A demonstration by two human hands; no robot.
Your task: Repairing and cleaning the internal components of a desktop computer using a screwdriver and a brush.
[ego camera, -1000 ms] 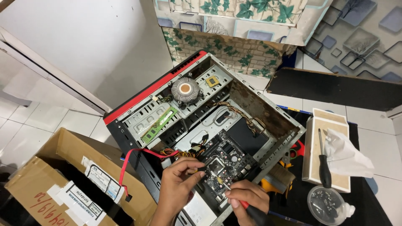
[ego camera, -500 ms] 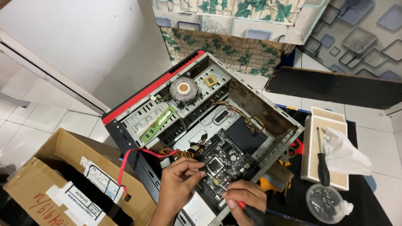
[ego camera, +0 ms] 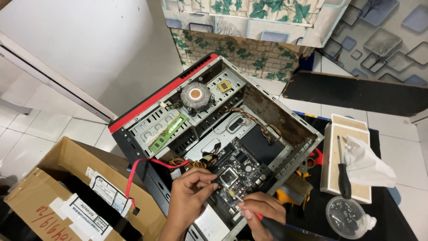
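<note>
Little differs from the views of a second and half a second ago. The open grey steel computer case with a red front trim (ego camera: 214, 129) lies on its side on the tiled floor, unmoved. The dark green motherboard (ego camera: 238, 176) sits loose and tilted at the near end of the case, where it sat before.

The left hand (ego camera: 189, 196) has kept its place: fingers curled, thumb and forefinger pinched at the near edge of the board beside the square processor socket (ego camera: 228, 177), steadying it. The right hand (ego camera: 263, 212) stays closed round a red-and-black handled screwdriver (ego camera: 256, 214), whose metal tip rests on the board just below the socket. The tip has shifted only slightly.

Judgement: work on one point of the board is continuing, with no part freed or removed yet.

Nearby lie a second black-handled screwdriver (ego camera: 343, 172) on a white box, a round clear lid holding screws (ego camera: 345, 214), and an open brown cardboard carton (ego camera: 76, 192).
</note>
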